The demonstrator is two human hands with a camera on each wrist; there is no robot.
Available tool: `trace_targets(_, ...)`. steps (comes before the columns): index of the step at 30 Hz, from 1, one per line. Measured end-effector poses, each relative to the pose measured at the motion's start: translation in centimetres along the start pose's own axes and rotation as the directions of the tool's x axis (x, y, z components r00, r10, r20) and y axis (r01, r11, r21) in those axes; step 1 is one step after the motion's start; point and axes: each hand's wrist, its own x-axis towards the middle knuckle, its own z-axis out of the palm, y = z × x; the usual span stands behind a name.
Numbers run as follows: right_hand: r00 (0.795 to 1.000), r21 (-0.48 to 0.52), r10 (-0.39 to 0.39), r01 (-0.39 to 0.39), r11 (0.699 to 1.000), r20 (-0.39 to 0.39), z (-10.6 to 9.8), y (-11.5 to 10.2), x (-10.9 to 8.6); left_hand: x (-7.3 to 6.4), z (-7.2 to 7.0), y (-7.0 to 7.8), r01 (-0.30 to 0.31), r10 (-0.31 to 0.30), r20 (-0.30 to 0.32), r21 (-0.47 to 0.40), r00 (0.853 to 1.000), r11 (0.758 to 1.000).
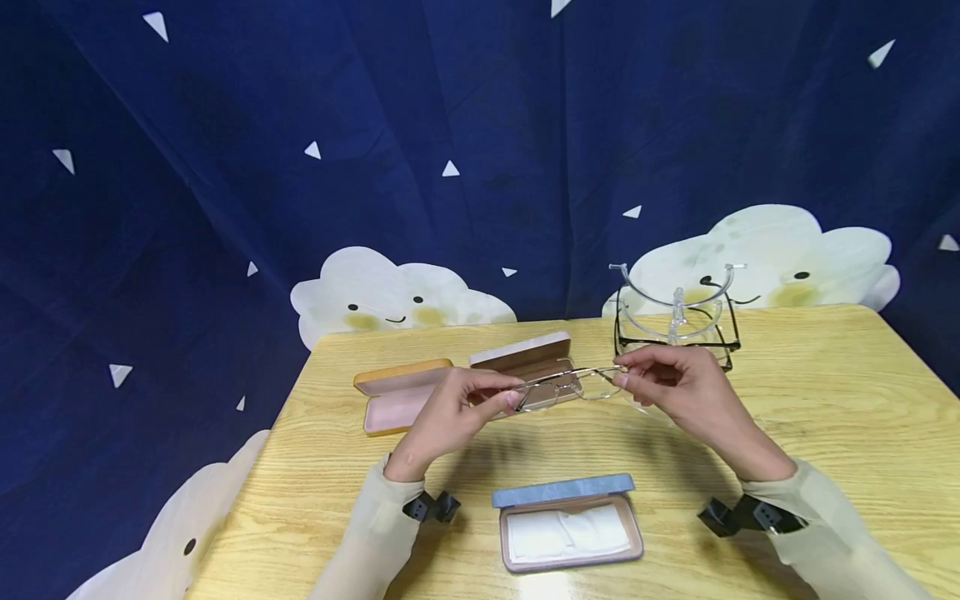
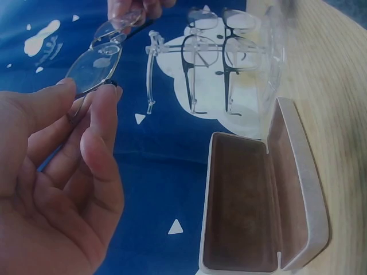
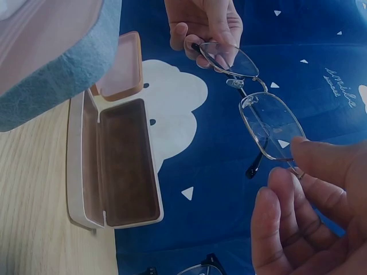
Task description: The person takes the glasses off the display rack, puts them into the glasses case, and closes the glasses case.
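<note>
My left hand [image 1: 461, 408] and right hand [image 1: 686, 390] hold a pair of thin metal-rimmed eyeglasses [image 3: 274, 123] between them, up above the table. Each pinches one outer end of the frame between thumb and fingers. In the right wrist view the black-tipped temples run across behind the clear lenses. Just beyond the glasses lies an open white case [image 2: 238, 200] with a brown lining, partly covered by them in the head view. Nearer me is an open blue case [image 1: 562, 490], holding a folded white cloth [image 1: 570, 534].
An open orange case [image 1: 401, 377] with a pink lining lies behind my left hand. Behind my right hand, a clear display stand [image 1: 678, 308] carries dark-framed glasses [image 1: 733, 321]. Everything rests on a wooden table [image 1: 840, 400] against a dark blue curtain [image 1: 510, 108].
</note>
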Motion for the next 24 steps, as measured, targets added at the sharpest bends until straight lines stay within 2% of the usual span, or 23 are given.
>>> trace_targets(8, 1.000, 0.007, 0.000, 0.000, 1.000, 0.007, -0.04, 0.05, 0.01, -0.01, -0.10, 0.07, -0.002, 0.002, -0.013, 0.010, 1.000, 1.000)
trace_targets(14, 0.999, 0.019, 0.028, -0.029, 0.999, 0.022, -0.21, 0.05, 0.01, -0.10, -0.25, 0.09, 0.024, -0.024, -0.013, -0.020, 1.000, 1.000)
trace_targets(19, 0.998, -0.007, 0.047, -0.047, 0.999, 0.041, -0.38, -0.08, 0.04, -0.17, -0.30, 0.22, 0.023, -0.024, -0.022, -0.027, 0.999, 0.999)
trace_targets(24, 0.997, -0.031, 0.031, -0.029, 0.999, 0.065, -0.61, -0.05, -0.17, -0.19, -0.37, 0.50, 0.014, -0.015, -0.037, -0.031, 0.999, 0.999)
